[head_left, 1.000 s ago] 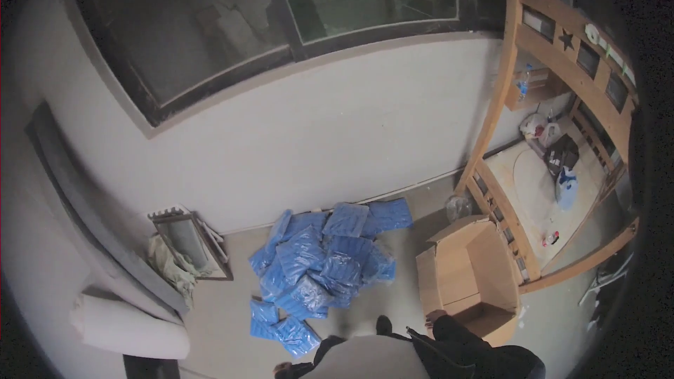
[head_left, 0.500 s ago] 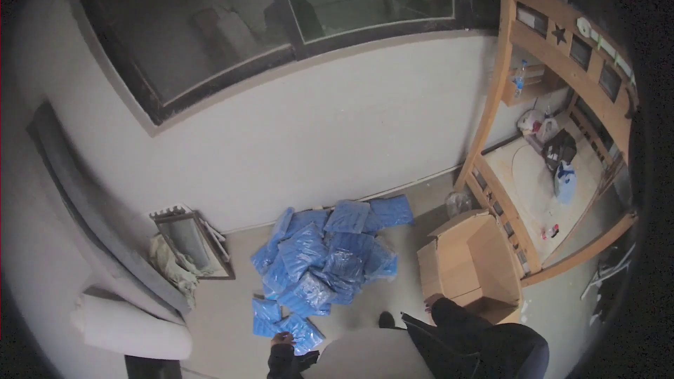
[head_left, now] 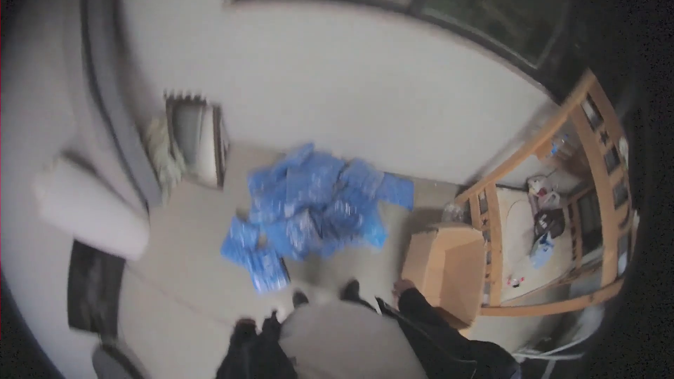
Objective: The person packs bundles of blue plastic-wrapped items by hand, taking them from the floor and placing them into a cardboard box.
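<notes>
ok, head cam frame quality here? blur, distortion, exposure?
Head view: strong motion blur throughout; the heap of blue plastic packets is smeared and the open brown cardboard box has soft edges. Fisheye distortion bends the white wall and the light wooden bed frame, with black vignette at the corners. Light is dim and flat, no glare. The right hand touches the box; the left hand is too blurred to make out.

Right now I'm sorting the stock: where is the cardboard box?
In the head view, the cardboard box stands on the floor right of centre, between the blue packets and the wooden frame, by the right hand.
</notes>
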